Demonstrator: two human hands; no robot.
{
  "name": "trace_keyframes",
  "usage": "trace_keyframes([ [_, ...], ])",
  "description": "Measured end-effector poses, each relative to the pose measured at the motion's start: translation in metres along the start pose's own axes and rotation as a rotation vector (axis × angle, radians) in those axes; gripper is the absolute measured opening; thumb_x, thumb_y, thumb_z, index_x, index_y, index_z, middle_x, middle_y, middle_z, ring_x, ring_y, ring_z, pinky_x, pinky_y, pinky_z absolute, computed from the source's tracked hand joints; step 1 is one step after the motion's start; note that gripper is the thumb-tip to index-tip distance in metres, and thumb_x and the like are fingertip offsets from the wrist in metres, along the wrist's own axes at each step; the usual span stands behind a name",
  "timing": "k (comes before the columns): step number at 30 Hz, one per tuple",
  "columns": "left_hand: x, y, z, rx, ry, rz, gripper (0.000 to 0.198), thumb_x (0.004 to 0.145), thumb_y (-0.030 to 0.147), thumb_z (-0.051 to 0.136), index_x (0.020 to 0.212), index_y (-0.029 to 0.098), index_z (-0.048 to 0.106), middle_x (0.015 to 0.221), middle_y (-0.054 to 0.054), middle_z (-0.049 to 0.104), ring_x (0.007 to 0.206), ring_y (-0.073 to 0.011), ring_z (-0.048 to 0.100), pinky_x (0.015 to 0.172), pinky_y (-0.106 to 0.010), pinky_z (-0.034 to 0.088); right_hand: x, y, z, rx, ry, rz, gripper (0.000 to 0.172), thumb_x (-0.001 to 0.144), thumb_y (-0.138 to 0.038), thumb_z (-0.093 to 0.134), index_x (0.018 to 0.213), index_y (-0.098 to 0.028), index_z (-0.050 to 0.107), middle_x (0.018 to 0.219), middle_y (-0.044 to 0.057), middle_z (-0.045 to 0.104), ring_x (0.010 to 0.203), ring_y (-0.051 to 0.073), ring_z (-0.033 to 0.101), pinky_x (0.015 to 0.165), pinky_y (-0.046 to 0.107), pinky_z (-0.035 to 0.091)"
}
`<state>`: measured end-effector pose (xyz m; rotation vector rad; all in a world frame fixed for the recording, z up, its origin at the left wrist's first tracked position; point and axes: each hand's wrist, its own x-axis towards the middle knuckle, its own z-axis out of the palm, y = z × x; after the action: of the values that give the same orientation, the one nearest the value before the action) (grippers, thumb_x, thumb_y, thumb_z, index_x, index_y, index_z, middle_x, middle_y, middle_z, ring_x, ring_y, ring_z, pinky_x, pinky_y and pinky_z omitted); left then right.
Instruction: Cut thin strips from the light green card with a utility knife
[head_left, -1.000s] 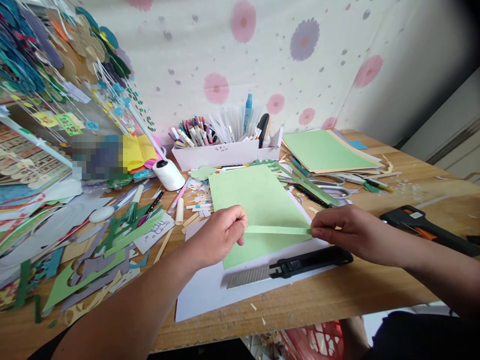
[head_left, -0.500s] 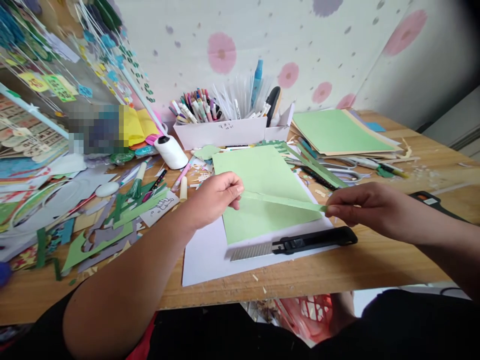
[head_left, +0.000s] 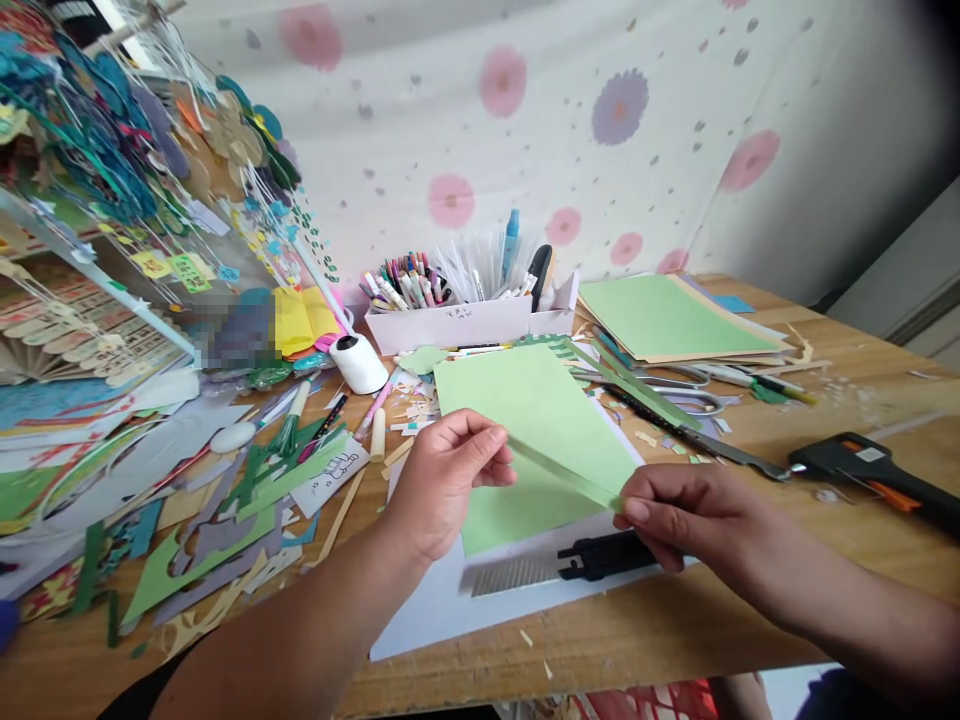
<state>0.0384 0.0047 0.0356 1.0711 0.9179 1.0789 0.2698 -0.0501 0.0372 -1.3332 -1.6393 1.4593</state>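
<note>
A thin green paper strip stretches between my two hands above the desk. My left hand pinches its left end and my right hand pinches its right end. Under the strip lies a light green sheet on a white sheet. Just below my hands rests a paper trimmer with a black handle and a grey blade guard, partly covered by my right hand.
A white box of pens and markers stands at the back. Green sheets are stacked back right, with scissors beside them. A black and orange tool lies right. Paper scraps cover the left; a hanging display looms there.
The strip's right end dropped lower and my right hand came closer to the left, so the strip now slants down to the right. The view shifted up.
</note>
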Motion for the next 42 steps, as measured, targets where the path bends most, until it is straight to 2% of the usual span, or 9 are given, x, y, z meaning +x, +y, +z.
trace_keyframes([
  [4,0.002,0.000,-0.003,0.009,0.025,-0.032,0.036,0.073,0.041,0.074,0.057,0.015,0.055,0.046,0.006,0.052,0.036,-0.0073,0.048,0.054,-0.030,0.055,0.000,0.003,-0.001,0.071,0.047,-0.048,0.051,0.085,-0.062,0.055,0.060,-0.018,0.050,0.056,0.001,0.050,0.055,0.010,0.041,0.054,0.025,0.032],
  [8,0.001,0.001,-0.002,0.007,-0.045,-0.071,0.037,0.073,0.047,0.073,0.064,0.013,0.062,0.055,-0.001,0.063,0.044,-0.0112,0.058,0.050,-0.025,0.052,-0.001,0.003,0.002,0.118,0.074,-0.054,0.050,0.085,-0.062,0.055,0.061,-0.018,0.052,0.057,0.001,0.051,0.056,0.010,0.041,0.056,0.025,0.033],
  [12,-0.002,0.001,0.000,-0.059,-0.070,-0.048,0.029,0.073,0.039,0.076,0.071,0.014,0.062,0.070,-0.003,0.070,0.053,-0.0126,0.064,0.054,-0.024,0.053,-0.003,0.005,0.006,0.124,-0.013,-0.035,0.048,0.086,-0.061,0.055,0.064,-0.018,0.053,0.059,0.000,0.052,0.058,0.011,0.043,0.059,0.025,0.034],
  [19,-0.001,0.003,-0.001,-0.105,-0.043,-0.043,0.021,0.072,0.029,0.075,0.069,0.015,0.059,0.060,0.003,0.064,0.051,-0.0110,0.061,0.053,-0.024,0.053,-0.010,0.009,0.002,0.014,-0.162,-0.050,0.043,0.091,-0.054,0.051,0.074,-0.017,0.062,0.072,0.003,0.060,0.070,0.013,0.051,0.067,0.025,0.039],
  [23,-0.015,0.001,0.009,0.030,-0.154,-0.113,0.024,0.074,0.029,0.072,0.065,0.015,0.055,0.055,0.003,0.061,0.045,-0.0090,0.057,0.049,-0.021,0.049,-0.007,-0.006,0.006,-0.075,-0.075,-0.141,0.037,0.087,-0.053,0.058,0.093,-0.017,0.066,0.087,0.005,0.064,0.079,0.016,0.054,0.069,0.026,0.041],
  [25,-0.024,-0.003,0.016,0.107,-0.256,-0.171,0.025,0.078,0.030,0.070,0.066,0.015,0.054,0.055,0.003,0.061,0.044,-0.0082,0.056,0.049,-0.020,0.047,-0.003,-0.014,0.011,0.001,-0.026,-0.140,0.037,0.083,-0.053,0.063,0.088,-0.016,0.063,0.079,0.003,0.060,0.072,0.013,0.050,0.063,0.025,0.039],
  [29,-0.034,-0.008,0.026,0.194,-0.389,-0.216,0.024,0.081,0.029,0.067,0.068,0.016,0.052,0.057,0.002,0.062,0.046,-0.0075,0.057,0.051,-0.019,0.047,0.005,-0.021,0.018,0.151,-0.053,-0.116,0.038,0.075,-0.050,0.072,0.073,-0.016,0.054,0.061,-0.004,0.046,0.058,0.008,0.038,0.053,0.022,0.032],
  [36,-0.033,-0.009,0.025,0.169,-0.429,-0.217,0.022,0.082,0.028,0.066,0.070,0.016,0.053,0.058,0.003,0.062,0.045,-0.0072,0.057,0.052,-0.020,0.048,0.006,-0.020,0.014,0.186,-0.153,-0.055,0.031,0.077,-0.042,0.070,0.077,-0.015,0.053,0.063,-0.003,0.052,0.058,0.008,0.044,0.056,0.021,0.036],
  [42,-0.034,-0.012,0.025,0.119,-0.440,-0.231,0.021,0.083,0.028,0.066,0.071,0.016,0.053,0.058,0.002,0.062,0.046,-0.0075,0.057,0.052,-0.020,0.049,0.007,-0.017,0.013,0.180,-0.165,-0.042,0.019,0.077,-0.032,0.065,0.079,-0.015,0.055,0.065,-0.002,0.054,0.059,0.008,0.047,0.056,0.021,0.039],
])
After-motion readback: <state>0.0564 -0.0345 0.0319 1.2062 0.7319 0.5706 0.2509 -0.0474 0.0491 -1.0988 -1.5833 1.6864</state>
